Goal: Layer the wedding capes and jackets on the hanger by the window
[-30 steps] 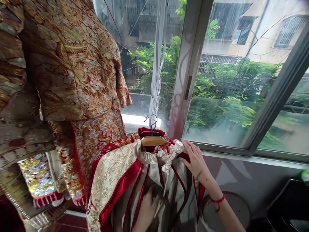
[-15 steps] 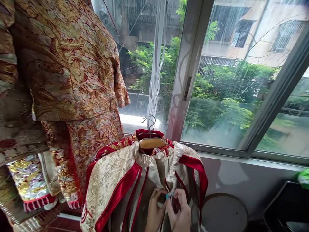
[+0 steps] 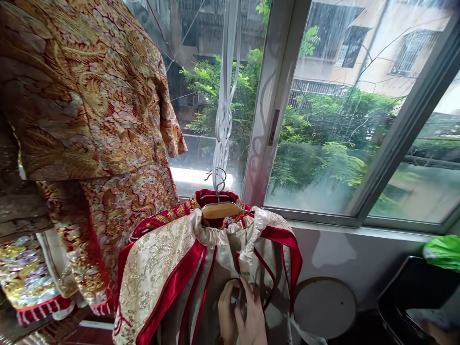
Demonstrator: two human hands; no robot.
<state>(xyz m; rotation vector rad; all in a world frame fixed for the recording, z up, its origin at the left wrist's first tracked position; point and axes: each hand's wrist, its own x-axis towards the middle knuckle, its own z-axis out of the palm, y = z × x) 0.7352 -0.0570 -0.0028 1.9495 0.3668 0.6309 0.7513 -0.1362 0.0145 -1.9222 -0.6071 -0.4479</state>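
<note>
Both hands work at 6 o'clock, low in the view. The left hand [image 3: 227,309] and right hand [image 3: 251,314] touch each other; their fingers pinch a thin red tie of the cream-and-red garment [image 3: 158,268], which hangs from a wooden hanger [image 3: 221,209] at centre. The fabric looks soft, light and slippery; the narrow ties likely slide free, so grip is best taken at the gathered waistband or red trim. At 9 o'clock, a gold brocade jacket [image 3: 93,96] hangs close, crowding the left side. At 4 o'clock stands a round stool [image 3: 325,304]. Beyond, at 1 o'clock, the window frame [image 3: 268,110] limits reach.
</note>
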